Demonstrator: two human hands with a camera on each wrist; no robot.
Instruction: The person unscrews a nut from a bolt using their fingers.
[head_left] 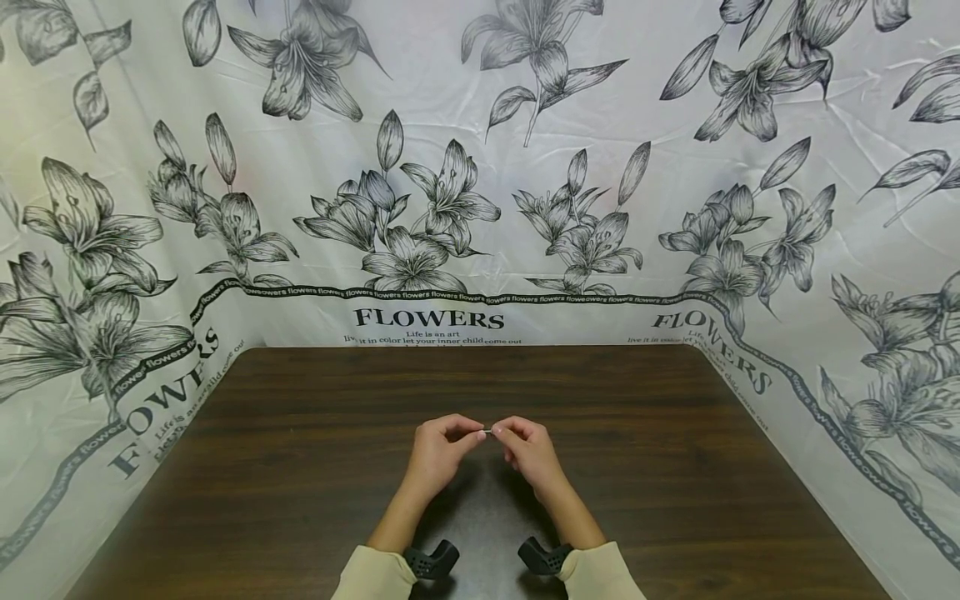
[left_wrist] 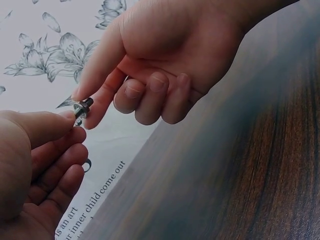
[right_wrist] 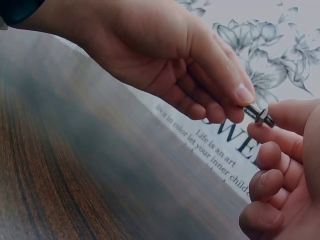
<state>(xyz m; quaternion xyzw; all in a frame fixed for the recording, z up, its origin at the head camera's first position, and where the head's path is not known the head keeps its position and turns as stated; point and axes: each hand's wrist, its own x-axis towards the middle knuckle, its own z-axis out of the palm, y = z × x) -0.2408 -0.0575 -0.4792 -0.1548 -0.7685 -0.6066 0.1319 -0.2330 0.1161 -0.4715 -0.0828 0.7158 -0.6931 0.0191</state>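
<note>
A small metal bolt [head_left: 487,431] is held between the two hands over the middle of the table. Its threaded shank is pinched by the thumb and fingers of the left hand [head_left: 437,457]. Partway along it sits a hex nut [right_wrist: 261,116], which shows in both wrist views. The thumb and index finger of the right hand [head_left: 534,457] are around the nut, close to the dark far end of the bolt. In the left wrist view, the right hand's other fingers [left_wrist: 157,82] are curled toward the palm. Fingertips hide part of the shank.
A dark wood-grain table [head_left: 300,483] lies under the hands. White cloth [head_left: 570,321] printed with flowers and lettering hangs behind it and along both sides. Each wrist wears a black device [head_left: 433,560] beside a pale sleeve [head_left: 375,575].
</note>
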